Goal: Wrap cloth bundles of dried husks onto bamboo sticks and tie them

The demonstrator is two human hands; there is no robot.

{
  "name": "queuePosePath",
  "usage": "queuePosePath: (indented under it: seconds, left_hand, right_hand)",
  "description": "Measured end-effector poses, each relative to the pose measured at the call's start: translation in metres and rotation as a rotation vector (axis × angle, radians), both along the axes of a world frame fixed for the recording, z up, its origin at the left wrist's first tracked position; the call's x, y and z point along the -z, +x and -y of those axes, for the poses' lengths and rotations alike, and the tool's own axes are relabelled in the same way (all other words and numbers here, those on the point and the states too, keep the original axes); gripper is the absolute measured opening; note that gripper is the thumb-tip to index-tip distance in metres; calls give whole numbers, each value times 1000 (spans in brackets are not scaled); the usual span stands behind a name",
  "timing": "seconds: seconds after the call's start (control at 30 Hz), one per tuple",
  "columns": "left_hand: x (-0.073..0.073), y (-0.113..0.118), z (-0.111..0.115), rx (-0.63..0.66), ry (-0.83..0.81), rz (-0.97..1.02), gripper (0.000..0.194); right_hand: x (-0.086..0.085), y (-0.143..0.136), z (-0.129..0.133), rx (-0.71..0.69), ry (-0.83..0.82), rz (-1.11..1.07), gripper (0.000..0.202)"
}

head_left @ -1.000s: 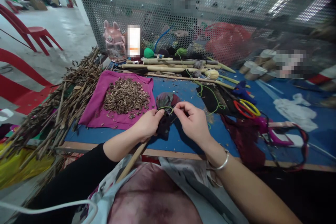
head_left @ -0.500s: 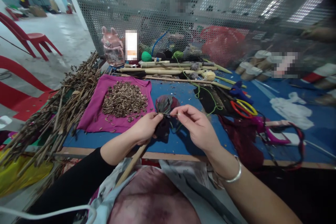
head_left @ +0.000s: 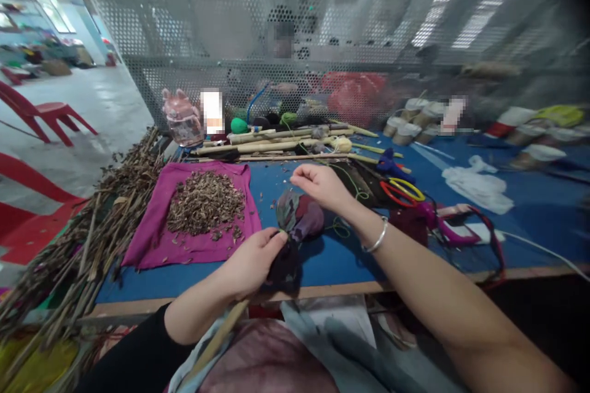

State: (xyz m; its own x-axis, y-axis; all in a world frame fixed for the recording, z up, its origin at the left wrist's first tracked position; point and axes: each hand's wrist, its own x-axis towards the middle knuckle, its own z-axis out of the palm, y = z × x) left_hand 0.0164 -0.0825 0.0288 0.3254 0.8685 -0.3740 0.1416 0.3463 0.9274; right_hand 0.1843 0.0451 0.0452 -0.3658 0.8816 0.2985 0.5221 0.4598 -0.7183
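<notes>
My left hand [head_left: 252, 260] grips the gathered neck of a dark cloth bundle [head_left: 297, 221] on a wooden stick [head_left: 216, 339] near the table's front edge. The bundle's rounded purple-grey head lies on the blue table [head_left: 332, 264]. My right hand [head_left: 319, 185] is raised beyond the bundle, fingers pinched on a thin green string [head_left: 343, 230] that runs back toward the bundle and loops on the table. A silver bangle [head_left: 377, 238] sits on my right wrist.
A magenta cloth [head_left: 152, 245] holds a heap of dried chips [head_left: 205, 202]. Dried stalks [head_left: 92, 227] pile at the left edge. Bamboo sticks [head_left: 262, 147], yarn balls, scissors [head_left: 399, 190], white cloth [head_left: 477, 181] lie behind. A person sits beyond the mesh screen [head_left: 230, 31].
My right hand has moved up and away from the left hand, drawing the green string out. The left hand stays on the bundle's neck. The view has tilted upward.
</notes>
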Motion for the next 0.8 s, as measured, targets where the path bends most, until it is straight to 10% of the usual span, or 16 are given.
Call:
queuePosePath:
  seconds: [0.13,0.27,0.43,0.57,0.7,0.8]
  left_hand:
    - [7,9,9,151,-98,69,34]
    - [12,16,16,231,-91,48,40]
    - [15,0,9,-62,-58,123,32]
    - [16,-24,-5,-223,-180,229,43]
    - [13,-36,-15,-397,-270,342,50]
    - [11,-34,-17,-401,-265,352,50]
  right_hand:
    - [16,-7,3,-68,-284,-144,16]
    - [-10,-12,27,-309,-397,-208,13]
    - [-58,-1,111,-524,129,42,15]
    - [-35,58,150,-124,154,256,26]
    - [28,150,142,773,40,518,26]
    - [58,188,136,841,-23,698,19]
